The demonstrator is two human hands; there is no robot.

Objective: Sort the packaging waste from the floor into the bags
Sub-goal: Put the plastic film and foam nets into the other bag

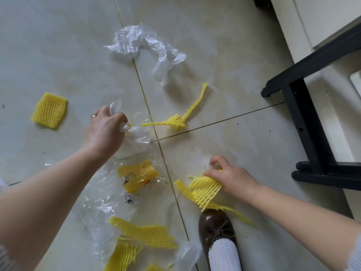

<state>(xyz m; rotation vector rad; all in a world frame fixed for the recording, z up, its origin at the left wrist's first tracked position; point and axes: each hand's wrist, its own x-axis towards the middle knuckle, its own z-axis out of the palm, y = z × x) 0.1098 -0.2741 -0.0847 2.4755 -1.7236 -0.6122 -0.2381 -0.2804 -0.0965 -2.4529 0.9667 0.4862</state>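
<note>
Packaging waste lies scattered on a pale tiled floor. My left hand (106,130) grips a bunch of clear plastic film (136,133) at the middle of the view. My right hand (228,176) pinches a piece of yellow foam netting (205,189) just above my brown shoe. A crumpled clear plastic bag (140,42) lies farther away. A torn yellow net strip (175,119) lies beside the tile joint. A folded yellow net square (49,110) rests at the left. A clear bag (109,192) below my left arm holds a yellow net piece (137,178).
More yellow netting pieces (144,233) lie on clear film near the bottom edge. My brown shoe (215,227) with a white sock stands at bottom centre. Black metal furniture legs (304,122) stand on the right, beside a pale cabinet (312,22).
</note>
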